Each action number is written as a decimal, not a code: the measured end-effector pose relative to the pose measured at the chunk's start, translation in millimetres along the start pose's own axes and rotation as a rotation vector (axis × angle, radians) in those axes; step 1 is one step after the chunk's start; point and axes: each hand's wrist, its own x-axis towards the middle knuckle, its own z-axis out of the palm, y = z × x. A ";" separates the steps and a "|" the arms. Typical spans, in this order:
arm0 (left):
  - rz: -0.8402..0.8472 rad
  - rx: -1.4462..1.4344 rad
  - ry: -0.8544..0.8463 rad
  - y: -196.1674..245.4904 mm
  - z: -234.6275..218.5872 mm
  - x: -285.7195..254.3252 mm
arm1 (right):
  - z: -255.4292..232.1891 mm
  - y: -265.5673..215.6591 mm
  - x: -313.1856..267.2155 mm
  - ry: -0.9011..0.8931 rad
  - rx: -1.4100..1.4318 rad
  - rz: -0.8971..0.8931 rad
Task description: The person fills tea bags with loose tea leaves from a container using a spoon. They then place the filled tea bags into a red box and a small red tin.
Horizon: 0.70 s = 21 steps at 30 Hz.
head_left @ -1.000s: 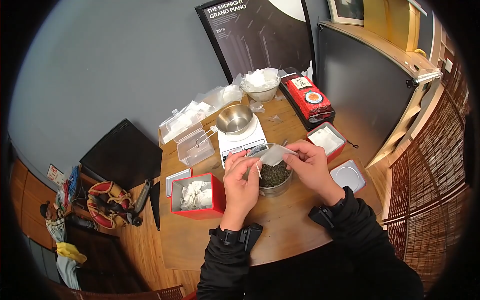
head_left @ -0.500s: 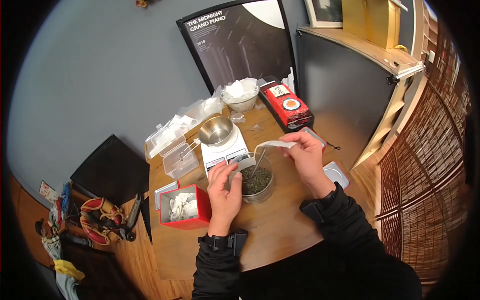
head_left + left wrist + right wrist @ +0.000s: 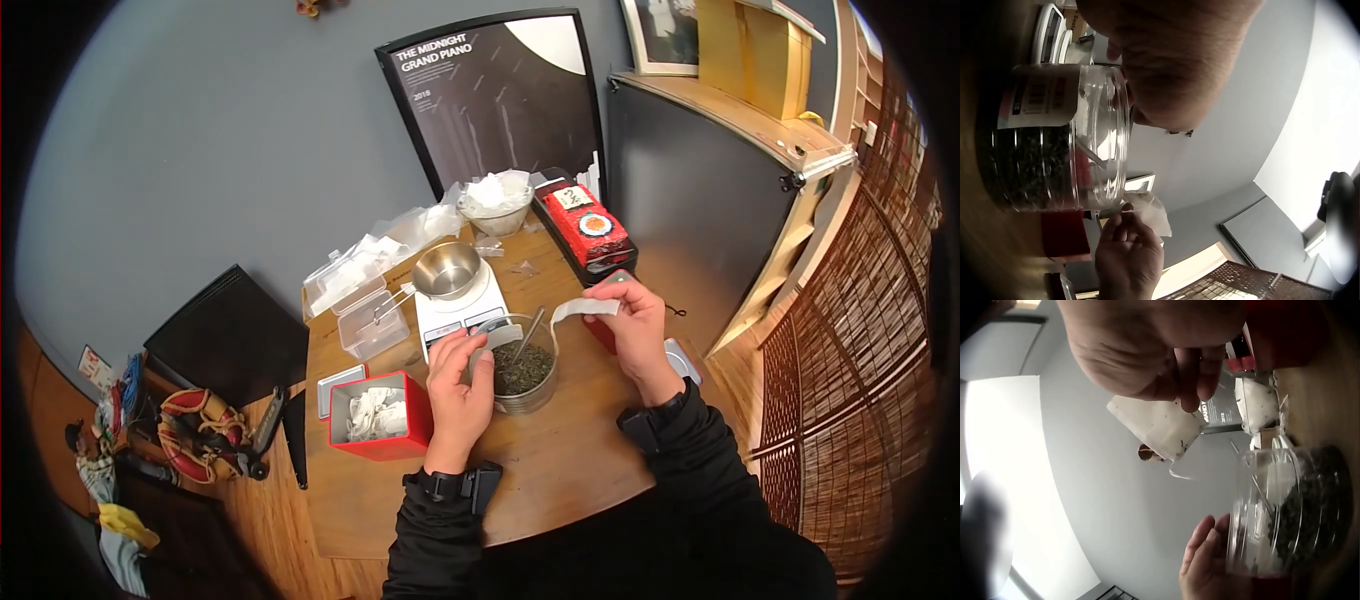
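Observation:
A clear jar (image 3: 525, 404) of dark dried leaves stands on the table, and a metal spoon (image 3: 535, 322) leans in it. Around the jar's left side rests my left hand (image 3: 460, 395), its fingers loosely bent by the rim and nothing pinched in them. My right hand (image 3: 640, 335) is raised to the right of the jar. Between thumb and fingers it pinches a white drawstring tea bag (image 3: 1157, 425) by one end. Dark specks show on the bag, and a thin string (image 3: 553, 340) hangs from it. A paper label (image 3: 1041, 100) covers part of the jar's side.
Left of the jar, an open red tin (image 3: 375, 450) holds white bags. Behind it are a kitchen scale (image 3: 485, 300) carrying a metal pan (image 3: 447, 270), and a clear plastic box (image 3: 372, 325). A bowl (image 3: 497, 220) of white bags and a red package (image 3: 590, 225) stand farther back.
My right hand has drawn the tea bag away from my left hand and the jar, to the right. My left hand has loosened beside the jar. The head view has shifted.

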 end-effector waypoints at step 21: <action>-0.045 -0.056 0.081 1.4 2.5 1.6 | 32.6 -27.7 -21.1 -0.227 -0.683 -0.191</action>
